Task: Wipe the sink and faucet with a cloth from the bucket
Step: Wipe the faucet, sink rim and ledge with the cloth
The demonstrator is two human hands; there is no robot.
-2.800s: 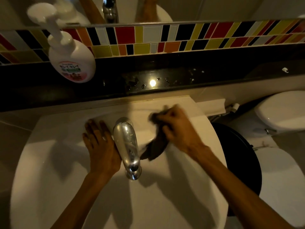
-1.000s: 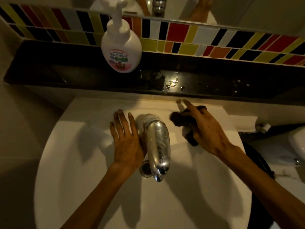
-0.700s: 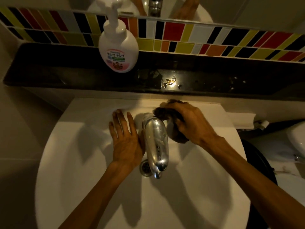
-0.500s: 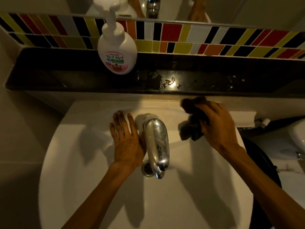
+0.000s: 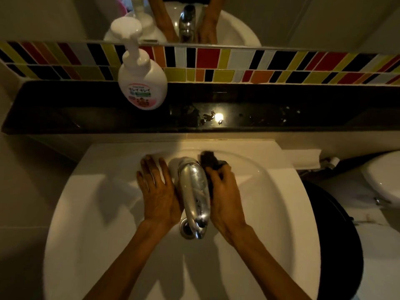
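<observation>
A white sink (image 5: 91,213) fills the lower middle of the head view. A chrome faucet (image 5: 194,191) juts out over its drain (image 5: 185,229). My right hand (image 5: 225,198) grips a dark cloth (image 5: 208,161) and presses it against the faucet's right side, near its base. My left hand (image 5: 157,189) lies flat with fingers spread on the sink's back ledge, just left of the faucet.
A white pump soap bottle (image 5: 141,83) stands on the black ledge (image 5: 281,113) behind the sink, below the coloured tile strip and mirror. A black bucket (image 5: 337,234) sits at the sink's right, and a white toilet (image 5: 383,178) is further right.
My right hand has brought the cloth from the sink's back right ledge inward to the faucet's right side. My left hand has stayed flat in place.
</observation>
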